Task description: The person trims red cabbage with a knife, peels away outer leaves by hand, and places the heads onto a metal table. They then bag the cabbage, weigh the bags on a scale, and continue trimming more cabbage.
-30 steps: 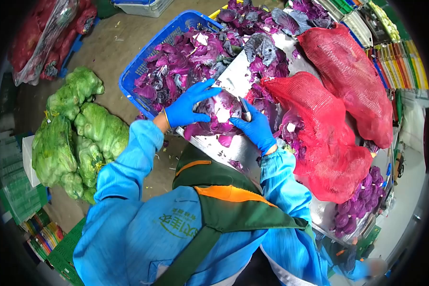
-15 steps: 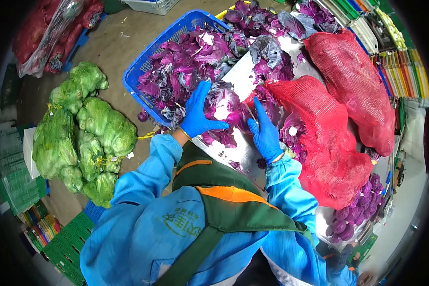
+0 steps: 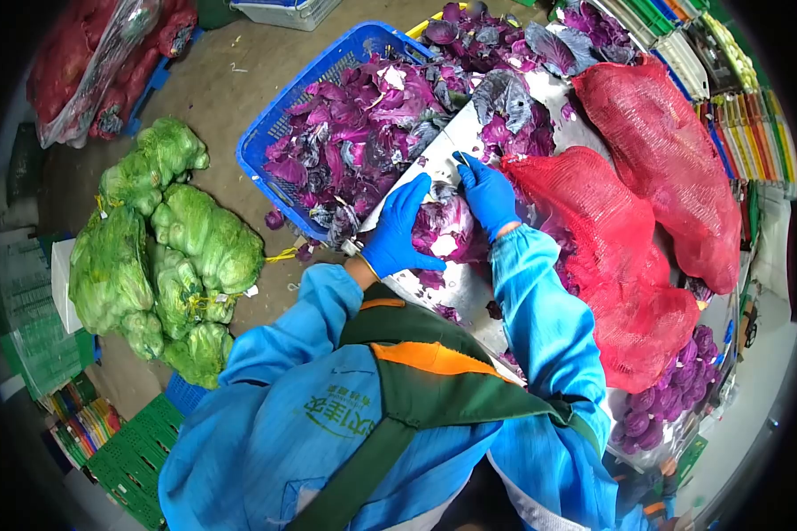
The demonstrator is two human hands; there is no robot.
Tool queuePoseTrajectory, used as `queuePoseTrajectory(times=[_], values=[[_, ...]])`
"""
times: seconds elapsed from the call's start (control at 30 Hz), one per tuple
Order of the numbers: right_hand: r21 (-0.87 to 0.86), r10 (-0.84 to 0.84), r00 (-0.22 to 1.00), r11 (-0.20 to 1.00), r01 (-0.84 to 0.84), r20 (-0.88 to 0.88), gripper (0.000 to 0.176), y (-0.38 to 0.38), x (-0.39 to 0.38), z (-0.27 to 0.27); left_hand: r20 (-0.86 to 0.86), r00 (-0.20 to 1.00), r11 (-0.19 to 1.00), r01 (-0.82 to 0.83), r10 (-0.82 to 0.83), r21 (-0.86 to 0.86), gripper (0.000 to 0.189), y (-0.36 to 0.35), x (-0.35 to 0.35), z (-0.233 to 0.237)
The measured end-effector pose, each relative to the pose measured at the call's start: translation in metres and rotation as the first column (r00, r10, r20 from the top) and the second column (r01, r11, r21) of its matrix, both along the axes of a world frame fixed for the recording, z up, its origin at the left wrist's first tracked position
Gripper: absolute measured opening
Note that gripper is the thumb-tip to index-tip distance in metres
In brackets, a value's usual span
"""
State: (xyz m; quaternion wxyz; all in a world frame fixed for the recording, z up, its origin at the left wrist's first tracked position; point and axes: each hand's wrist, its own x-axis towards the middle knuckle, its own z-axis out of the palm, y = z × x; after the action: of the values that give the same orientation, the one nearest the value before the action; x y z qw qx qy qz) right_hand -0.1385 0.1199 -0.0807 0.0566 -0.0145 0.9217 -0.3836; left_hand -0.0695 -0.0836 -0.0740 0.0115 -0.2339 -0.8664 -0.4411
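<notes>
A red cabbage (image 3: 444,225), with a pale cut patch on its lower side, rests on the metal table (image 3: 452,150) in front of me. My left hand (image 3: 401,232), in a blue glove, cups its left side with the thumb below and the fingers above. On the far right side of the cabbage is my right hand (image 3: 489,196), also gloved, its fingers closed. A small thin pale thing shows at its fingertips, too little to name. Purple leaf scraps lie about the cabbage on the table.
A blue crate (image 3: 255,159) full of purple leaves stands beyond my left hand. Red mesh sacks (image 3: 593,239) lie on the right, with several red cabbages (image 3: 651,411) near them. Bagged green vegetables (image 3: 208,239) sit on the floor at left.
My right hand has moved up and closed its fingers. My left hand has come lower and to the right, against the cabbage, which sits lower in view.
</notes>
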Motion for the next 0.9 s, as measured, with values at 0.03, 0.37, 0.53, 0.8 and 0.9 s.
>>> queuePoseTrajectory(times=[0.03, 0.37, 0.53, 0.8, 0.9], values=[[-0.023, -0.038, 0.999, 0.999, 0.037, -0.01, 0.037, 0.006, 0.0, -0.01, 0.06, 0.998, 0.999, -0.036, 0.036, 0.007, 0.133, 0.002, 0.002, 0.0], [0.234, 0.39, 0.921, 0.895, -0.38, 0.001, 0.054, 0.006, 0.053, 0.072, 0.138, 0.989, 0.997, -0.051, 0.043, 0.052, 0.131, 0.002, -0.01, 0.002], [-0.242, -0.046, 0.995, 0.97, 0.023, -0.086, 0.041, 0.023, 0.012, -0.004, 0.034, 0.999, 0.999, -0.03, 0.03, 0.011, 0.132, 0.006, -0.001, 0.005], [-0.095, -0.193, 0.981, 0.977, 0.189, -0.03, 0.055, 0.009, 0.059, 0.066, 0.146, 0.94, 0.934, -0.327, 0.307, 0.144, 0.129, 0.009, 0.013, 0.002], [-0.101, -0.079, 0.984, 0.99, 0.095, 0.16, 0.057, -0.009, 0.101, 0.088, 0.103, 0.927, 0.931, -0.364, 0.362, 0.009, 0.129, 0.016, 0.015, 0.005]])
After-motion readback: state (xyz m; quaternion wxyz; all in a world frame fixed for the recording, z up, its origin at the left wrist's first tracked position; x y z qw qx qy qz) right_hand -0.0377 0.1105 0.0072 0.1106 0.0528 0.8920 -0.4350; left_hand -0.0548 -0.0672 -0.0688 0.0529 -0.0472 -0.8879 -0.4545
